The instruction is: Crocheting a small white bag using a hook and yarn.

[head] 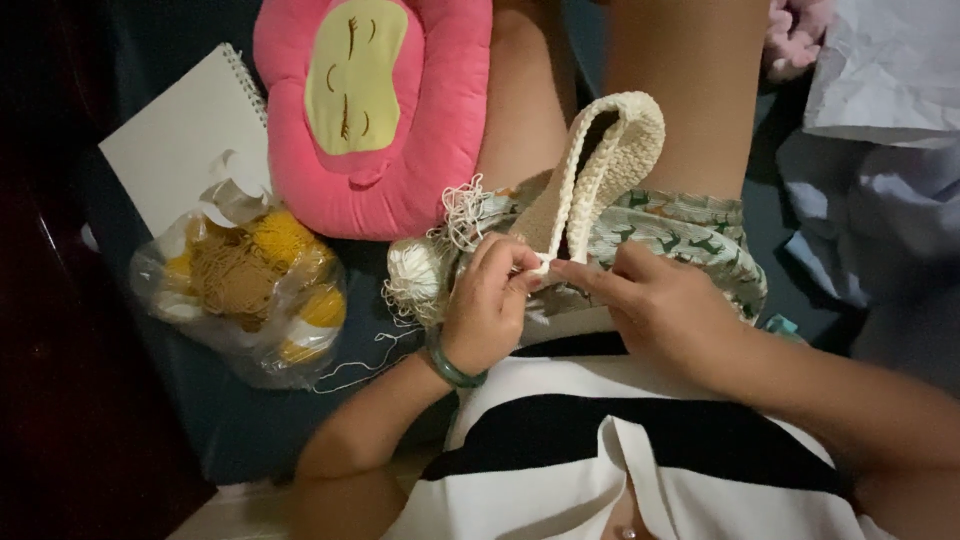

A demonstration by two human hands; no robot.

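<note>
A dark blue bed (250, 420) is seen from above. On the lap, a cream crochet piece (610, 160) is pinched at its near end by the left hand (490, 305) and right hand (665, 305), fingertips closed together. A pink cushion (375, 110) and a bag of yarn (245, 285) are laid alongside.

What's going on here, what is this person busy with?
A seated person works on a cream crocheted piece lying on their lap. The left hand and right hand both pinch its lower edge. A ball of white yarn sits beside the left hand, with a bag of yellow yarn further left.
</note>
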